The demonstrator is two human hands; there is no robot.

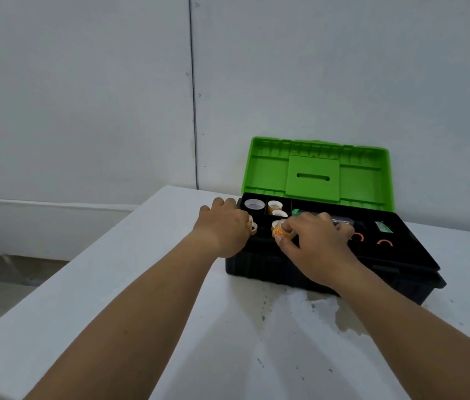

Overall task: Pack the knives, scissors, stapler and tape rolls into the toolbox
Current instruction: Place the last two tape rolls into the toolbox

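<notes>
A person's two hands reach into an open toolbox (285, 269) on a white counter (112, 284) — green lid (314, 171) propped upright against the wall. The left hand (223, 226) curls over orange tape rolls (252, 225) at the tray's left end; the right hand (314, 241) pinches another roll (278, 228) beside it. More rolls (275, 207) sit in the rear compartments.

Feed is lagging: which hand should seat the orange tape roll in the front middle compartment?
Right. The right hand already has its fingers on that orange tape roll over the tray; the left hand is busy with another roll at the toolbox end.
</notes>
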